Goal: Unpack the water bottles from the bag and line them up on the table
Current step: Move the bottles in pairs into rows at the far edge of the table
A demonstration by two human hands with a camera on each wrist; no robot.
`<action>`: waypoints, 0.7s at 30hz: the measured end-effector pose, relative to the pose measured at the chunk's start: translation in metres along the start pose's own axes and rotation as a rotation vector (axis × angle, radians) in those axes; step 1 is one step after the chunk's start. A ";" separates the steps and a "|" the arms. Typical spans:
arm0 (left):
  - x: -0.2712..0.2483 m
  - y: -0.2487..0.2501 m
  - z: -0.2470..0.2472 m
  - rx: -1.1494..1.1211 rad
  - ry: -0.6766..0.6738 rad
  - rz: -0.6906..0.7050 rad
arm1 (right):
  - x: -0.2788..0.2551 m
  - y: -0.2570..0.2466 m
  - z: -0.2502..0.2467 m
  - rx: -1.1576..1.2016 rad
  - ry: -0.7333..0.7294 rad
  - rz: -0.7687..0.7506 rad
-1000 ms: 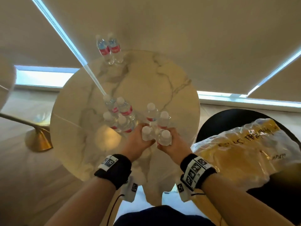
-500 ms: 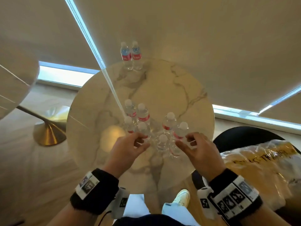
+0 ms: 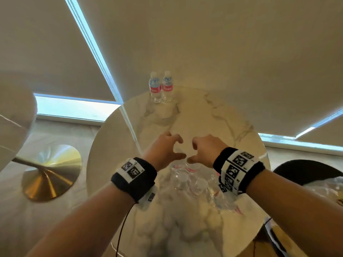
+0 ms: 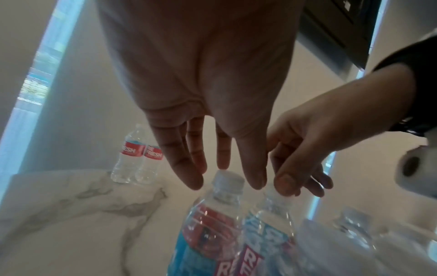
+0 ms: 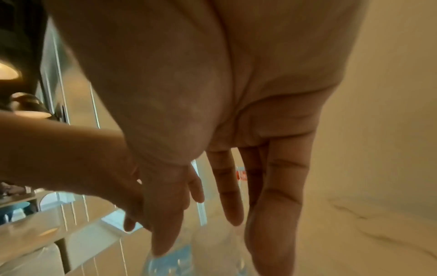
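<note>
Several clear water bottles [image 3: 185, 179] with red and blue labels stand clustered on the round marble table [image 3: 204, 115], blurred beneath my wrists. Two more bottles [image 3: 161, 88] stand side by side at the far edge. My left hand [image 3: 176, 148] and right hand [image 3: 193, 151] hover together just above the cluster, holding nothing. In the left wrist view the left fingers [image 4: 189, 168] hang straight over a white cap [image 4: 228, 179], and the right hand's thumb [image 4: 286, 184] is close to a neighbouring bottle [image 4: 269, 220]. The right wrist view shows straight fingers [image 5: 274, 205] over a bottle.
The crinkled plastic bag [image 3: 324, 190] lies on a black chair [image 3: 304, 167] at the right. A gold pedestal base [image 3: 50, 173] and another tabletop [image 3: 14, 115] are at the left. Window blinds hang behind the table.
One second ago both hands gripped bottles in the near cluster. They have let go, opened, and moved forward over the cluster. The view has shifted closer.
</note>
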State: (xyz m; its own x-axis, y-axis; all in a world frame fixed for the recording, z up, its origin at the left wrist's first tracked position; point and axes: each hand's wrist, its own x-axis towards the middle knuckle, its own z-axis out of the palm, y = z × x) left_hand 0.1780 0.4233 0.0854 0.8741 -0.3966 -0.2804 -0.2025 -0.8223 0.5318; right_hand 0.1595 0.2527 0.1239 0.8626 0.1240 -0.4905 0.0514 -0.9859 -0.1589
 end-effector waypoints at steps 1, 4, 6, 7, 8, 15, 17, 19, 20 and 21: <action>0.005 -0.003 0.002 0.020 -0.037 0.005 | 0.006 -0.004 0.004 -0.011 -0.037 0.025; 0.017 -0.013 0.008 0.000 -0.085 0.043 | 0.016 -0.008 0.014 0.029 -0.034 0.051; 0.033 -0.017 -0.001 0.006 -0.100 0.088 | 0.025 -0.003 0.008 0.077 -0.004 0.082; 0.045 -0.019 -0.009 0.024 -0.106 0.112 | 0.033 0.002 -0.001 0.102 0.005 0.103; 0.059 -0.020 -0.019 0.041 -0.109 0.133 | 0.042 0.008 -0.011 0.128 0.018 0.121; 0.186 -0.012 -0.089 0.039 0.013 0.212 | 0.149 0.059 -0.100 0.133 0.184 0.148; 0.225 -0.013 -0.098 0.075 0.061 0.219 | 0.186 0.068 -0.117 0.094 0.207 0.131; 0.258 -0.016 -0.103 0.111 0.105 0.212 | 0.220 0.075 -0.127 0.073 0.210 0.108; 0.273 -0.018 -0.104 0.127 0.125 0.207 | 0.235 0.078 -0.131 0.068 0.215 0.097; 0.285 -0.021 -0.104 0.136 0.139 0.203 | 0.250 0.080 -0.133 0.069 0.224 0.087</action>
State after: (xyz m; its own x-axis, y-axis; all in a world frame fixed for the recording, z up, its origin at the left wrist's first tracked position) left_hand 0.4774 0.3704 0.0776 0.8599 -0.5066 -0.0620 -0.4286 -0.7827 0.4512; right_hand 0.4461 0.1899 0.1029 0.9528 0.0032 -0.3036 -0.0559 -0.9810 -0.1858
